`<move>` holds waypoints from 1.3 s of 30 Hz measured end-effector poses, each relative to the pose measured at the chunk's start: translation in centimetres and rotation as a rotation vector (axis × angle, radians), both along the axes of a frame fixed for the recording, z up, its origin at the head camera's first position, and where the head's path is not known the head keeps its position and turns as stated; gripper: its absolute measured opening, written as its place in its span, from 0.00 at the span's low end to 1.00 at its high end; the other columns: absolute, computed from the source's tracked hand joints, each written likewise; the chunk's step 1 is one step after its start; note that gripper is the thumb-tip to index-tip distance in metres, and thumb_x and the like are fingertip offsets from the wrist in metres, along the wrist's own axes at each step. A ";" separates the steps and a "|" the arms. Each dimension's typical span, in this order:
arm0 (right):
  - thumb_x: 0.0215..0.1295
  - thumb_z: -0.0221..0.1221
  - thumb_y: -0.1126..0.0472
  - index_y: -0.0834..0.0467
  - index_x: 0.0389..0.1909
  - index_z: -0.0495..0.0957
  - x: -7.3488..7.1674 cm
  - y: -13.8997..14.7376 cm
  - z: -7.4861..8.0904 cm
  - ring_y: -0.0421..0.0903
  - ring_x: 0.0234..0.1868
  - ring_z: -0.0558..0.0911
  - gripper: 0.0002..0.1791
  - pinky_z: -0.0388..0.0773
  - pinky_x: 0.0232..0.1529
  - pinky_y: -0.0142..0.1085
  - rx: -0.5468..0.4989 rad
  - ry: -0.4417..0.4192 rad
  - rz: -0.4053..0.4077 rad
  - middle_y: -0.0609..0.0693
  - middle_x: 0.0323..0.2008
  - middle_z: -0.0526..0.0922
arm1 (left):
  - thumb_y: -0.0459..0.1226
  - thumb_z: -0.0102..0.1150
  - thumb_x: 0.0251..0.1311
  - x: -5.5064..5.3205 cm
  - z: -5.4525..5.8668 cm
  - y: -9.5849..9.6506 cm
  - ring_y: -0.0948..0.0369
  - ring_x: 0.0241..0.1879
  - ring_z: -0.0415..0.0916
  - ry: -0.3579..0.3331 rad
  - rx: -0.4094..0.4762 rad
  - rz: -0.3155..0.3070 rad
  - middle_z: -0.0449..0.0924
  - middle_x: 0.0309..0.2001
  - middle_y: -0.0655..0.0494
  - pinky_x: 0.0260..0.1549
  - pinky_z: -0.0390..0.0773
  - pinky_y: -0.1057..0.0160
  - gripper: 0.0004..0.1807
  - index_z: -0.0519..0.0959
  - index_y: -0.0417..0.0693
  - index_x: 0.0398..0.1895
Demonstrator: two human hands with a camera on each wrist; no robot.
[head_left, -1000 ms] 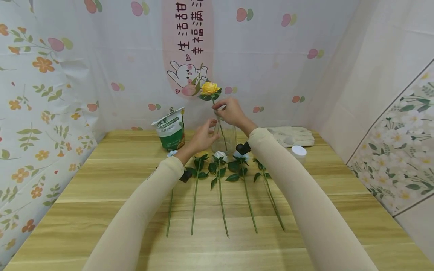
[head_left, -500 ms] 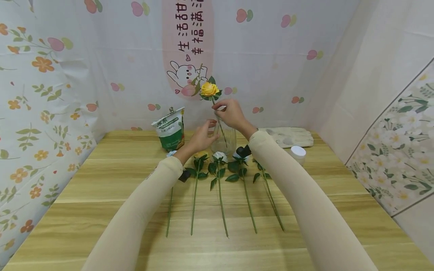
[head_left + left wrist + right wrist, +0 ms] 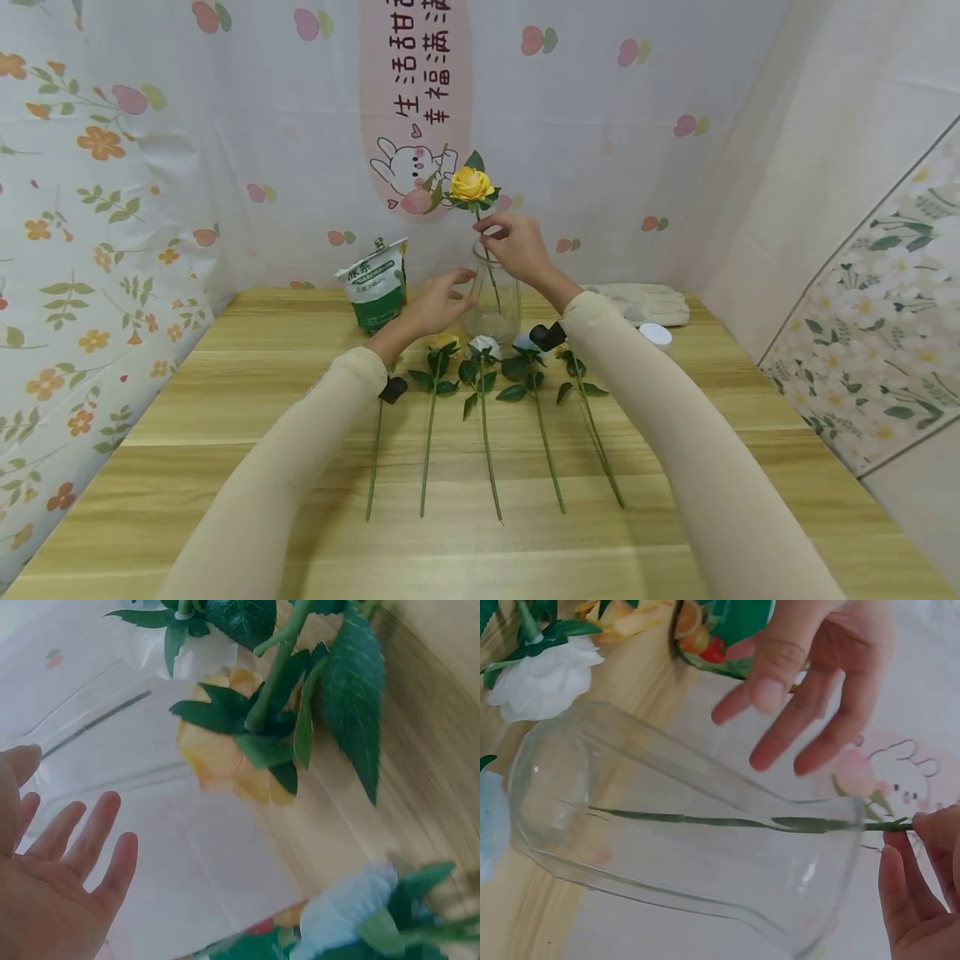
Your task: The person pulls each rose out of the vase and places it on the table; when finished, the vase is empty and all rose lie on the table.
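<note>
My right hand (image 3: pixel 517 247) pinches the green stem of a yellow rose (image 3: pixel 471 184) just above the mouth of a clear glass vase (image 3: pixel 510 302). In the right wrist view, the lower stem (image 3: pixel 727 822) runs down inside the vase (image 3: pixel 667 877), its end short of the base. My left hand (image 3: pixel 437 302) is beside the vase with fingers spread and nothing held; the left wrist view shows its fingers loosely extended. In front lies a row of roses: a yellow rose (image 3: pixel 444 342), a white rose (image 3: pixel 484 348), a light blue rose (image 3: pixel 527 343) and others partly behind my arms.
A green and white pouch (image 3: pixel 377 287) stands left of the vase. To the right lie pale gloves (image 3: pixel 641 303) and a white-lidded jar (image 3: pixel 656 336). Rose stems (image 3: pixel 491 458) stretch toward the front of the wooden table (image 3: pixel 225 400). A printed curtain (image 3: pixel 600 142) hangs behind.
The yellow rose has risen slightly with my right hand, and its leaf now shows above the bloom. My left hand has drawn a little leftward, away from the vase.
</note>
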State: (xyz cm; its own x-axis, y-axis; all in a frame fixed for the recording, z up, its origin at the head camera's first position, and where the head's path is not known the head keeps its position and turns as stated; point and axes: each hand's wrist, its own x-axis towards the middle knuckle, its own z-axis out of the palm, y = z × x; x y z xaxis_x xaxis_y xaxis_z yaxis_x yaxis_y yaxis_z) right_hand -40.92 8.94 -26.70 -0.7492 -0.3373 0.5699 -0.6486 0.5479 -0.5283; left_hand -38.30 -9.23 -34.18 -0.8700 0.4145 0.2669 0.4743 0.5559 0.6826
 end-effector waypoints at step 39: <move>0.60 0.65 0.73 0.68 0.38 0.85 7.2 -4.4 5.1 0.51 0.35 0.87 0.06 0.81 0.27 0.31 -0.366 0.630 0.273 0.59 0.37 0.86 | 0.36 0.57 0.71 8.8 1.2 -14.6 0.40 0.58 0.75 0.092 0.165 0.096 0.67 0.68 0.37 0.53 0.74 0.36 0.28 0.63 0.38 0.70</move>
State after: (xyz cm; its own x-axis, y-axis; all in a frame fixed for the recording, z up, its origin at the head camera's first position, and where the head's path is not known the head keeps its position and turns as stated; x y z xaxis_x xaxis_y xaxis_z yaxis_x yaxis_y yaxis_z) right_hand -33.72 4.50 -21.55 -0.1648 -0.1711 0.9714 -0.9733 0.1875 -0.1321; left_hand -29.46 -23.85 -32.93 -0.8721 0.2755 0.4044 0.4893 0.4858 0.7243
